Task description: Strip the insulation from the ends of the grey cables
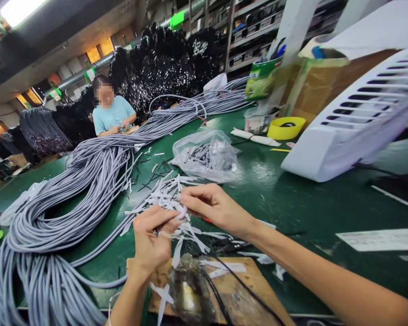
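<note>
My left hand (151, 242) is curled closed around the end of a grey cable (98, 246) above a wooden board (238, 294). My right hand (214, 206) pinches a thin white strip (183, 213) at that cable end, fingers pressed together. The two hands almost touch. A heap of white strips (163, 192) lies on the green table (292, 199) just behind them. A large bundle of grey cables (64, 199) runs along my left side.
A clear plastic bag (206, 156) of cut pieces lies ahead. A white fan (357, 122), a yellow bowl (285, 127) and a cardboard box (329, 77) stand on the right. Another person (110, 111) in a light blue shirt works at the far end. Black wires (224, 290) cross the board.
</note>
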Demonstrator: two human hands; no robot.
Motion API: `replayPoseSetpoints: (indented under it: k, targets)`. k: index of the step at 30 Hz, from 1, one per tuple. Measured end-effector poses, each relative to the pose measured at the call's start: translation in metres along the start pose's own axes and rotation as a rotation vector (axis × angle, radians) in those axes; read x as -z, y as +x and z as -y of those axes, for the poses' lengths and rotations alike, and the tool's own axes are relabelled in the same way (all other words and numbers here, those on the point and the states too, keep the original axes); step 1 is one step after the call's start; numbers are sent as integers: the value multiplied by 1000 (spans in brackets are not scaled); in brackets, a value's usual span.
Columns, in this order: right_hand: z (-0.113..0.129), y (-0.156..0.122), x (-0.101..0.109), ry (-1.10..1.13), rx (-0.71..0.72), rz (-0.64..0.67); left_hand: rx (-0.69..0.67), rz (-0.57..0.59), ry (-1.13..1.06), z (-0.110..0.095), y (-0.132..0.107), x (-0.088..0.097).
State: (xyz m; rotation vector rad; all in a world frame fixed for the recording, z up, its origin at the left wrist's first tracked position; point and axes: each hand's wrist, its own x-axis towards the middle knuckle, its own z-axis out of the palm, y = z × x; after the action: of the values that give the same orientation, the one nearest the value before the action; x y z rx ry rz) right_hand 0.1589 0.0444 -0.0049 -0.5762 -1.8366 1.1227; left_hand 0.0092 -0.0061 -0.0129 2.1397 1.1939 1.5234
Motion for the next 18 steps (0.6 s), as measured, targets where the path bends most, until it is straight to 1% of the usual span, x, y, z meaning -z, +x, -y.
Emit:
replayPoseSetpoints:
  k: [4,6,8,10,12,15,18]
  targets:
    - [9,-4,1,30,71,24,-15,-34,135,0,2,1]
    - [9,-5,0,21,75,11,-52,-42,205,0,1,1]
    - [7,-3,-2,29,47,-14,-98,-48,270,0,0,0]
    - [2,-1,-4,76,-14,-39,-145,-39,307,1,-2,-1]
    - [-3,2,-6,171,-96,-43,-184,-29,315,2,-3,-1]
    - [-6,2,-9,370,-252,3,-234,-29,270,3,-3,-2]
    - [-5,1,-10,532,-410,75,-240,-50,223,2,-2,-1]
